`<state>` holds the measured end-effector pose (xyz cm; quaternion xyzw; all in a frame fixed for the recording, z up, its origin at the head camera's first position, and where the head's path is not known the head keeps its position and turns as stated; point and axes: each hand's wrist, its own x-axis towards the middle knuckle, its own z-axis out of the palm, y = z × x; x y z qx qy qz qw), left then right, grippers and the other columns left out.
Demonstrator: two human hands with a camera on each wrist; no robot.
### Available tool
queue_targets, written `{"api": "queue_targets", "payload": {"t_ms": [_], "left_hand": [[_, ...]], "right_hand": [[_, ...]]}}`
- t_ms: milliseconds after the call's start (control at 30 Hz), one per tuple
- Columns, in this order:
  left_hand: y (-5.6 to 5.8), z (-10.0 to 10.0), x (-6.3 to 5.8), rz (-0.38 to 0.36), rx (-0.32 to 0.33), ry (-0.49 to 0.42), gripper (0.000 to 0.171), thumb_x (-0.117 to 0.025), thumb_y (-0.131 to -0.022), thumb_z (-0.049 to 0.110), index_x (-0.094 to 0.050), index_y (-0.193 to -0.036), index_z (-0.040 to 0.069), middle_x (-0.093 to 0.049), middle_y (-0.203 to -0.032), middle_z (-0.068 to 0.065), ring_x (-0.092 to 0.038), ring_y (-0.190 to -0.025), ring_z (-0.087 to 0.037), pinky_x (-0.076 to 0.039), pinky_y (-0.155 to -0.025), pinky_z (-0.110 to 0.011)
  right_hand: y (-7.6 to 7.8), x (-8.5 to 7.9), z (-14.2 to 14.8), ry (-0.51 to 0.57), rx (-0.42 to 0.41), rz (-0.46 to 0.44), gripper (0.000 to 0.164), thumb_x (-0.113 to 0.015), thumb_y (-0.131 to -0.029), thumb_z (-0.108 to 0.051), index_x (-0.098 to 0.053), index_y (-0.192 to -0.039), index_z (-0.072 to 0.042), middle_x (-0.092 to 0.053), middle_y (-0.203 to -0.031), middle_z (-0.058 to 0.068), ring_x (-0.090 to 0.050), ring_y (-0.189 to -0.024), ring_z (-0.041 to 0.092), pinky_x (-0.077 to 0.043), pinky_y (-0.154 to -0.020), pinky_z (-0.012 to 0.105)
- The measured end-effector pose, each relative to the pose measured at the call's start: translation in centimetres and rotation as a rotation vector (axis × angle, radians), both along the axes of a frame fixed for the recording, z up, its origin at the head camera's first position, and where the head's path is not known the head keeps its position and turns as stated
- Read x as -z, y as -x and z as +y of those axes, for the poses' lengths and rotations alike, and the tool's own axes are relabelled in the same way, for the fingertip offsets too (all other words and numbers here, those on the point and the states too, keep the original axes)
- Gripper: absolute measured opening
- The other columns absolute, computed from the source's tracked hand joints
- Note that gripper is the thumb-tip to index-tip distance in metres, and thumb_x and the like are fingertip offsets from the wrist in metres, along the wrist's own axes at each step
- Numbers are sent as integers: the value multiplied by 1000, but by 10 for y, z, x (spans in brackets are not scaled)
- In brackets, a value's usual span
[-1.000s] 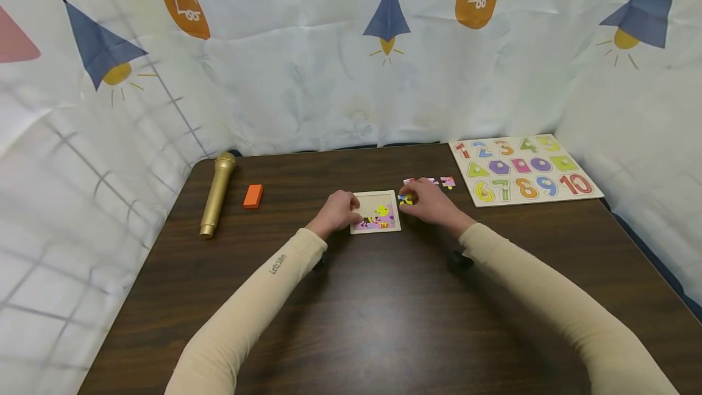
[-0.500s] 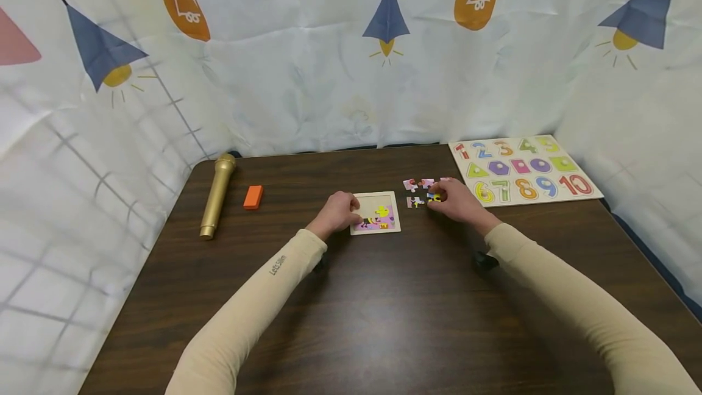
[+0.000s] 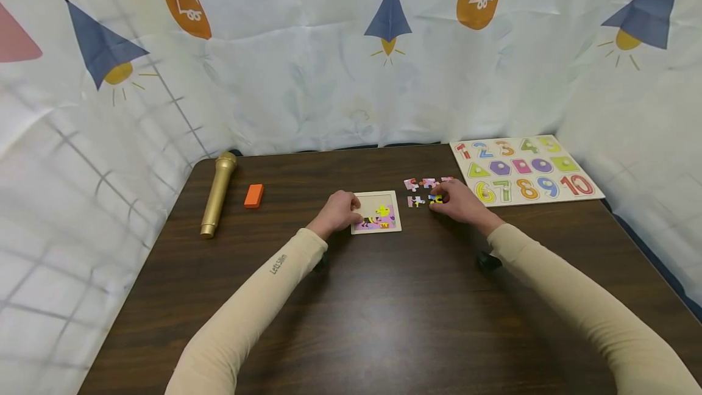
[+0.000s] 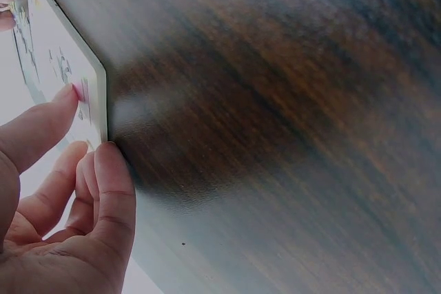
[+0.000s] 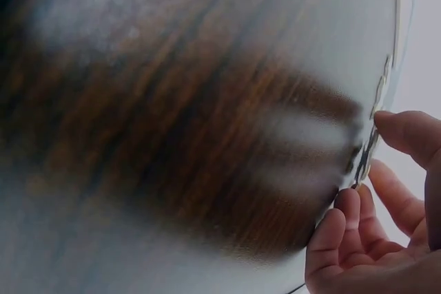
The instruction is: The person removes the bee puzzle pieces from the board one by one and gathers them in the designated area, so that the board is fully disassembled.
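Observation:
My left hand (image 3: 339, 211) grips the left side of a small wooden puzzle tray (image 3: 364, 201), with the thumb (image 4: 48, 125) on its face and the other fingers at its edge. Pink and yellow picture pieces (image 3: 382, 212) fill the tray's lower right part; bare wood shows above. To the right, my right hand (image 3: 462, 203) pinches a blue-and-yellow jigsaw piece (image 3: 436, 199) low over the table, its far side hidden by the fingers. Another loose piece (image 3: 415, 202) lies just left of it. Behind are more pink pieces (image 3: 411, 185), one partly covered by the hand.
A number-and-shape peg board (image 3: 526, 169) lies at the back right, close beyond the right hand. On the left are an orange block (image 3: 253, 195) and a gold microphone (image 3: 217, 194). A printed white curtain (image 3: 329, 90) encloses the dark wooden table (image 3: 373, 322).
My right hand has moved right, away from the tray, with the blue-and-yellow piece; pieces it covered now show. During the last half second it has barely moved. The left hand stays on the tray.

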<state>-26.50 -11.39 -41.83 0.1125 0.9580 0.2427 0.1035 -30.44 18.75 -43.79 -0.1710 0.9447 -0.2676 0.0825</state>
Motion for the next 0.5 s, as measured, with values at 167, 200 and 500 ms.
{"api": "queue_targets", "payload": {"t_ms": [167,200,500], "left_hand": [[-1,0,-1,-7,-1,-1,31,-75,-84,13,-67,-108,-5,-57,-84,-9,-51,-82,-23,-44,-79,-33],[-1,0,-1,-12,-3,-2,31,-75,-85,14,-67,-108,-4,-57,-84,-9,-50,-83,-23,-44,-79,-33],[0,0,-1,-20,-8,-3,32,-75,-85,14,-67,-109,-4,-57,-85,-9,-50,-82,-23,-44,-78,-32]], "right_hand": [[-2,0,-1,-15,1,2,36,-70,-89,-21,-64,-117,2,-56,-115,19,-50,-101,31,-43,-91,48],[-2,0,-1,-17,0,4,36,-70,-89,-20,-64,-117,2,-56,-115,19,-49,-101,31,-43,-91,48],[-1,1,-2,-22,-21,17,35,-70,-90,-19,-64,-116,3,-58,-116,20,-51,-102,32,-43,-92,49]]}}
